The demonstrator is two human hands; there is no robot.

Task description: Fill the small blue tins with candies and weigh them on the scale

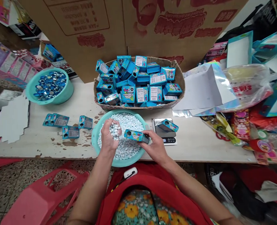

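Left hand (109, 137): palm turned up, fingers curled in a cup around a handful of small, rounded white pieces (115, 131), held above the left half of the basin. Right hand (156, 145): thumb and fingers gripping the right end of a blue rectangular box lettered "CARAMELO MACIZO" (135, 135), which lies lengthwise over the right half of the basin, its free end pointing toward the left hand with a narrow gap between. Round turquoise plastic basin (94, 145): filled with more of the pieces, its near rim reaching past the front edge of the pale, worn counter (199, 143). Long brown cardboard tray (181, 78): heaped with like blue boxes, directly behind the basin, leaving little room between their rims. Flat silver-and-black digital scale (171, 134): just right of the basin, one blue box (168, 125) tilted across its plate. Loose blue boxes (70, 132): left of the basin, well back from the front edge. Turquoise plastic bowl (66, 92) of blue and silver round pieces: farther left. Mixed bright packets (241, 126): at right, a broad stretch of counter surface between them and the scale.
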